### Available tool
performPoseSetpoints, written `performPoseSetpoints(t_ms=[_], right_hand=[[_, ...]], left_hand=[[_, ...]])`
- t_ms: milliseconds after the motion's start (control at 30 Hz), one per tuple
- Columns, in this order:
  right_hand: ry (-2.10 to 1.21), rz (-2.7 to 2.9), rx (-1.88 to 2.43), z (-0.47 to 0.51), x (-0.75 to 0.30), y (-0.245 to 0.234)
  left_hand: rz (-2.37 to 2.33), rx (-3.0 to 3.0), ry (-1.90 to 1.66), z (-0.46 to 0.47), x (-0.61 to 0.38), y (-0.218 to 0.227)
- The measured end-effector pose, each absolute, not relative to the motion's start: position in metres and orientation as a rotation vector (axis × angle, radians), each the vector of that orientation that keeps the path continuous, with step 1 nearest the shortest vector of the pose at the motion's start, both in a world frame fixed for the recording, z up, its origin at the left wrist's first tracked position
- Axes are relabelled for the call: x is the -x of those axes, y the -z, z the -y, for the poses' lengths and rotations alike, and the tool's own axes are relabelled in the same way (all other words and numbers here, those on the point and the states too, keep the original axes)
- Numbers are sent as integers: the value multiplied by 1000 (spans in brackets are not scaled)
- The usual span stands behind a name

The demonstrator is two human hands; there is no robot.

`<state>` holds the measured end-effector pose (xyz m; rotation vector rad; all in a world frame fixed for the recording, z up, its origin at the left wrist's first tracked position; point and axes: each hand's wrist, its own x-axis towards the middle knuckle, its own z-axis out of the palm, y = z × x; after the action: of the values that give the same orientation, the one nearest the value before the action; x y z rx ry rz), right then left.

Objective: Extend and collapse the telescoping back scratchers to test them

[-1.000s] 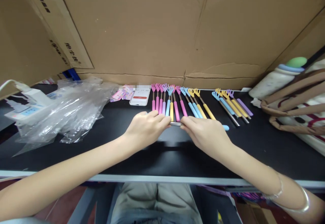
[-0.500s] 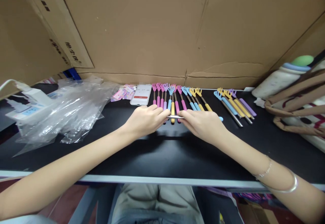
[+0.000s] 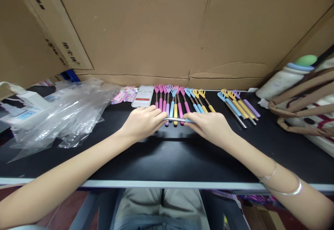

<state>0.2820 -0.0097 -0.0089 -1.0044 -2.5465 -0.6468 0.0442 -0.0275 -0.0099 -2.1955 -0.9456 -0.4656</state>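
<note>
A row of small telescopic back scratchers (image 3: 180,99) with pink, blue, yellow and purple handles lies side by side on the black table (image 3: 167,153). Both hands hold one more scratcher (image 3: 175,119) crosswise at the near ends of that row. My left hand (image 3: 142,122) pinches its silver metal end. My right hand (image 3: 208,125) is closed over the blue handle end. A second, smaller group of scratchers (image 3: 238,105) lies to the right.
A white phone (image 3: 143,96) and pink paper slips (image 3: 122,96) lie left of the row. Crumpled clear plastic bags (image 3: 62,115) and a power strip (image 3: 24,113) fill the left. A bottle (image 3: 284,79) and a bag (image 3: 305,112) stand at right. Cardboard walls the back.
Both hands have slid away from me toward the row. The silver rod between them has grown shorter, and the blue handle end, which stuck out past my right hand, is now hidden.
</note>
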Motion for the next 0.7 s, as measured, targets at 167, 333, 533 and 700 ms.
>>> performPoseSetpoints(t_ms=[167,333,533,700], right_hand=[[543,2588,1025,8,-287,8],[378,2665,1096,6,-293,3],[106,2800,1070,3,-305,-9],[7,2857,1063,2,-310,-12]], left_hand=[[952,2221,462,29,-39,8],[1010,2327,437,28,-29,5],[1091,2564,451,26,-18,-1],[1158,2692,362,27,-16,-1]])
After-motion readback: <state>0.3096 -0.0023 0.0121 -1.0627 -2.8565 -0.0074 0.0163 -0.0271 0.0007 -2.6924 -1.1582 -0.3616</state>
